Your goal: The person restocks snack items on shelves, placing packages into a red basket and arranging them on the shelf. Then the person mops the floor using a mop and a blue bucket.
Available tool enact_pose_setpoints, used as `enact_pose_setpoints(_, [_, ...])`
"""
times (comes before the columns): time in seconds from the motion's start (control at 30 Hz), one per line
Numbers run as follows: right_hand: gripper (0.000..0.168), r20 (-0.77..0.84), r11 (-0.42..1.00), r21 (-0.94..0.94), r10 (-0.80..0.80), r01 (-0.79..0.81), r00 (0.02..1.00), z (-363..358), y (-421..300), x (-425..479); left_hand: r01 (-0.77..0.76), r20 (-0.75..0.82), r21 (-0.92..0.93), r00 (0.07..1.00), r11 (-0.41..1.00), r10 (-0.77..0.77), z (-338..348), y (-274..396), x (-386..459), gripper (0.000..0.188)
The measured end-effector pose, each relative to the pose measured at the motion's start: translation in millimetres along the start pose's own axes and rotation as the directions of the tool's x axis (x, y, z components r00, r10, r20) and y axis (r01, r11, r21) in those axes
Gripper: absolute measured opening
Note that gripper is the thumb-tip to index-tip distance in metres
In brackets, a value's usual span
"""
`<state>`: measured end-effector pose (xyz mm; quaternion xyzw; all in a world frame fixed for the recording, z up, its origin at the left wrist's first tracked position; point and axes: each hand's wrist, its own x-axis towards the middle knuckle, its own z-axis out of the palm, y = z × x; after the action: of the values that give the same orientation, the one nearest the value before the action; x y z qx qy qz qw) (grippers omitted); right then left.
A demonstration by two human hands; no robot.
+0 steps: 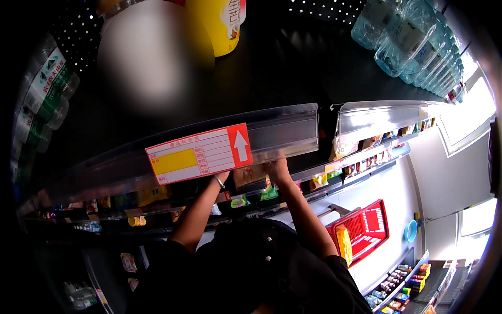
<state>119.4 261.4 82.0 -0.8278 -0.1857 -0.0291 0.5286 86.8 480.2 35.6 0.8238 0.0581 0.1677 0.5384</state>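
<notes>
Both of my arms reach forward under the front edge of a dark store shelf. My right hand (pixel 277 169) is at a brown package (pixel 249 176) on the shelf below; its fingertips are behind the clear label strip (pixel 284 135), so its hold is unclear. My left hand (pixel 222 177), with a bracelet at the wrist, is mostly hidden behind a red and white price card (pixel 199 154). On the shelf above stand a yellow container (pixel 223 27) and a blurred white, rounded thing (pixel 147 59) very close to the camera.
Water bottles stand at the upper right (pixel 415 43) and at the left (pixel 49 90). Bagged snacks (pixel 268 190) line lower shelves. A red shopping basket (pixel 366 233) holding a yellow package (pixel 344 244) is right of my right arm. More stocked shelves (pixel 396 282) are at the lower right.
</notes>
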Motion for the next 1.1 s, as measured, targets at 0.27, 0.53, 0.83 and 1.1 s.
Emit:
enact_pose_setpoints(0.27, [0.026,0.111,0.998,0.052,0.015,-0.021,0.994,18,6,-11,-0.044,-0.040,0.028,0.998,0.999,0.045,11,5,1,0.061])
enact_pose_setpoints(0.53, [0.065,-0.047,0.976,0.172,-0.130,0.136,0.990,14,-47,-23,-0.108,-0.199,-0.010,0.974,0.994,0.104,-20,54,-19,0.064])
enact_pose_setpoints(0.83, [0.065,0.039,0.963,0.242,-0.129,0.116,0.991,-24,-61,-110,0.162,-0.250,0.716,0.968,0.679,0.033,-93,49,-89,0.057])
enact_pose_setpoints(1.1, [0.058,0.196,0.927,0.369,-0.151,0.070,0.969,-36,-61,-163,0.139,-0.287,0.676,0.954,0.724,0.084,-71,49,-106,0.033])
